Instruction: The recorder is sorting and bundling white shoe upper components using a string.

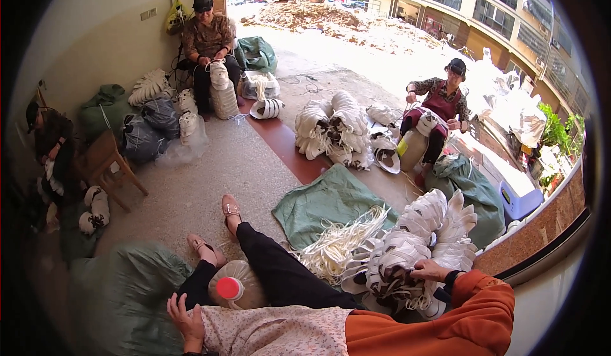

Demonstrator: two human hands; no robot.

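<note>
My right hand (430, 271) reaches into a bundle of white shoe uppers (407, 241) at my right side. Its fingers are closed at an upper's edge, and their tips are partly hidden. At the lower left, my left hand (186, 323) is raised beside my thigh, fingers apart and holding nothing. Between my legs stands a large plastic jug (251, 287) with a red cap (229, 287). A loose heap of white laces (340, 241) lies on a green woven sack (324, 200), left of the bundle. A patterned apron (280, 330) covers my lap.
Three people sit around: one at the back wall, one at the right and one at the far left by a wooden chair (111, 165). More shoe uppers (334, 127) stand ahead. Green sacks (468, 194) and a blue-white box (519, 200) are at right; another sack (127, 292) is beside my left leg.
</note>
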